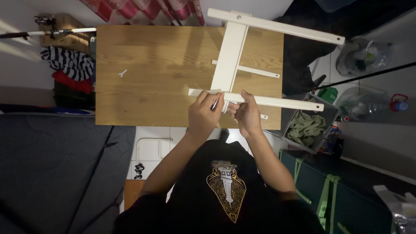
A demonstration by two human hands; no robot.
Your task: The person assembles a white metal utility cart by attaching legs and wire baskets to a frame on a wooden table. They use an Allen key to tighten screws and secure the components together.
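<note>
A white wooden furniture frame (229,56) lies on a wooden table (147,91): one wide slat joins two long rails, with thin dowels sticking out. My left hand (204,113) is closed on a small metal tool (215,104) pressed at the joint of the near rail (277,102). My right hand (247,113) grips the same rail just right of the joint, fingers wrapped around it. A small white wrench-like tool (123,73) lies loose on the table's left part.
Striped and red clothes (69,65) are piled left of the table. A dark mattress (56,169) fills the lower left. A grey bin with cloth (307,125), plastic bottles (368,106) and a green crate (333,190) stand to the right.
</note>
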